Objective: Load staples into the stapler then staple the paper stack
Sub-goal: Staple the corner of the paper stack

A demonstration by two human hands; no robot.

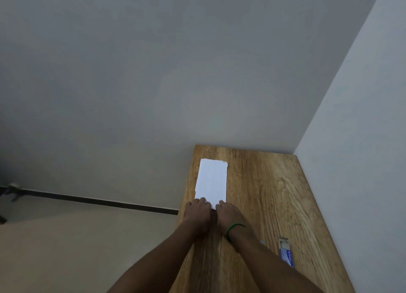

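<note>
where fingertips meet paper stack (212, 181), both hands flat

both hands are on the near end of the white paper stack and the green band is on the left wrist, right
Not quite. The head view shows the thin green band on the right wrist, not the left. The rest holds: the left hand and right hand both rest on the near end of the white rectangular paper stack on the wooden table.
</note>
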